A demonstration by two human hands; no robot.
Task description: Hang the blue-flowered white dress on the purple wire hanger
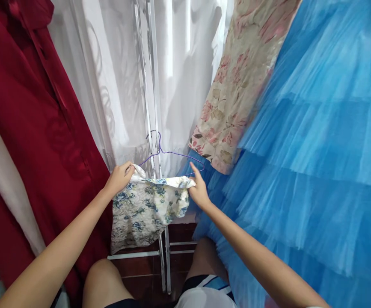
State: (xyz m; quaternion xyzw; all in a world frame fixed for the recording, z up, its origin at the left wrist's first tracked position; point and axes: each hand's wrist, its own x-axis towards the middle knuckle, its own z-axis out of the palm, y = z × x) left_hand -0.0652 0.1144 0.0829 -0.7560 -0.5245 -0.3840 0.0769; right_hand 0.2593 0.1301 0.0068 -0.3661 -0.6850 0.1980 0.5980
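Left hand (119, 179) first: its fingers are curled in a pinch on one top corner of a white garment printed with blue flowers (149, 205). Across from it, my right hand (200, 190) nips the other end of that top edge, one digit pointing up beside the end of a purple hanger (180, 154). The garment hangs between my hands, its lower part falling below them. I take this step to be lining the edge up along the hanger's lower bar; whether any cloth is fastened, I cannot tell. The next move would call for a level, spread edge and one hand spared to steady the hanger.

Counting: one garment in my grip, one purple hanger just beyond my hands, and one white metal rack (155, 85) behind it. Past my right hand are one beige garment with pink flowers (227, 107) and one tiered blue tulle dress (316, 137). Left of my left hand hangs deep red cloth (40, 141), whether one piece or two I cannot tell.
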